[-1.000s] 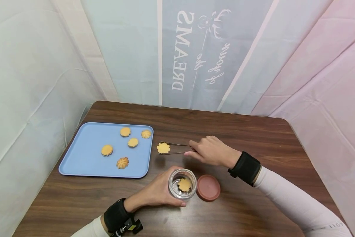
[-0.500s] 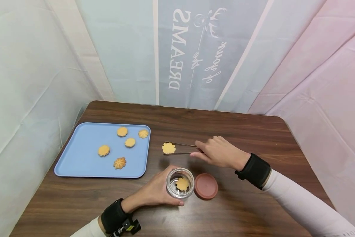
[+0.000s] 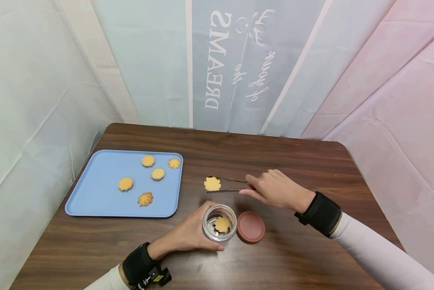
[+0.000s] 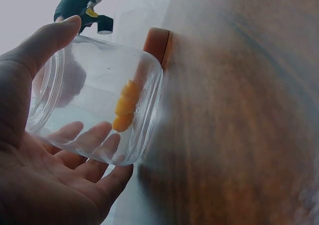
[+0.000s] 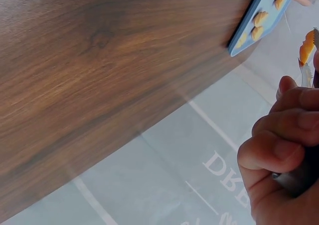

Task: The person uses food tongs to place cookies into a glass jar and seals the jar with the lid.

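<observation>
Here the right hand point(image 3: 275, 188) is pinching metal tongs point(image 3: 228, 185), whose tips are clamping one cookie point(image 3: 212, 183) just beyond the jar's mouth. It looks light, stiff and crumbly, so holding it by the edges seems wise. The left hand point(image 3: 187, 233) is curling round the glass jar point(image 3: 219, 222), which is holding one cookie. Five are lying on the blue tray point(image 3: 93, 193); one lid point(image 3: 251, 226) is sitting beside the jar.

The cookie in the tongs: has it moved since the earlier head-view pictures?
Yes. The cookie in the tongs has travelled away from the blue tray and toward the glass jar, carried by the right hand.
</observation>
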{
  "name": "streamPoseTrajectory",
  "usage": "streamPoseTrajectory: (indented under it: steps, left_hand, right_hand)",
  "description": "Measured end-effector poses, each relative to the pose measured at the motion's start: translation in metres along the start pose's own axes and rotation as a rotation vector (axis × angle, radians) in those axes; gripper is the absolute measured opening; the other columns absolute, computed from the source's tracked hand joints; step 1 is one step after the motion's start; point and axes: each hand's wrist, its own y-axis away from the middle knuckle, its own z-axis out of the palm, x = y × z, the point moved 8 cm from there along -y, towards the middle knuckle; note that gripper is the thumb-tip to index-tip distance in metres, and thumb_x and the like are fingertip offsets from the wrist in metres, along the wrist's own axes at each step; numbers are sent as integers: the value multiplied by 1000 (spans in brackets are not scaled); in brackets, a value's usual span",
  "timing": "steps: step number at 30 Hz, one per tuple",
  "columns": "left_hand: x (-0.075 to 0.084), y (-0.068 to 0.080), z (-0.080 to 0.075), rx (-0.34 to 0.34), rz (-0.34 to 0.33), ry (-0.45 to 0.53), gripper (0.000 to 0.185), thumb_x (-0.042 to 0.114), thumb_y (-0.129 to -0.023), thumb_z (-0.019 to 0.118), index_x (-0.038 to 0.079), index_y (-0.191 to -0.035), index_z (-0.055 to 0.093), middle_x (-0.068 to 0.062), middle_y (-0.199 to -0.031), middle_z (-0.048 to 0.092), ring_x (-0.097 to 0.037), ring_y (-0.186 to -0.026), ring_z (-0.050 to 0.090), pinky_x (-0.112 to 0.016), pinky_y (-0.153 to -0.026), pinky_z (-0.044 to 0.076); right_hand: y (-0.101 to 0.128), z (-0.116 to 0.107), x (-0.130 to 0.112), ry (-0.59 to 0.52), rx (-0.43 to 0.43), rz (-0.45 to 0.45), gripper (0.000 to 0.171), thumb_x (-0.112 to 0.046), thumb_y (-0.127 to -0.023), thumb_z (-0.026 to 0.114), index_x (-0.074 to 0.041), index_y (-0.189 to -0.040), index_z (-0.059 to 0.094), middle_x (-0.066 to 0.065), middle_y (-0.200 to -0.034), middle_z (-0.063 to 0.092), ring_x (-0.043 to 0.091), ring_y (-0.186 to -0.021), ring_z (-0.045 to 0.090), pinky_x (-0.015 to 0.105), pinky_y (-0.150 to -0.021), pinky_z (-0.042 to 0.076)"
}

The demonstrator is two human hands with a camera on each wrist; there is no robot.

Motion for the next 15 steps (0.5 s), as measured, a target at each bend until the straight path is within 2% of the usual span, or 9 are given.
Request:
streamPoseTrajectory:
  steps: [6,15]
  left_hand:
    - [0,1,0,-1,-7,0,91,40,-70,100,19,-143,50,2,-133,67,-17,-120,65,-38,-105,52]
    - [-1,1,0,14,1,-25,94,37,-68,101,15,-144,50,0,-133,67,-20,-120,66,-42,-105,54]
  right_hand:
    - [8,-2,-4,8,8,-25,40,-47,-107,59,-19,-83,46,-14,-59,20,-1,-47,15,22,-53,11]
    - [22,-14,-10,34,61,-67,43,-51,-110,51,-20,-82,42,-16,-61,17,-3,-49,11,20,-53,9]
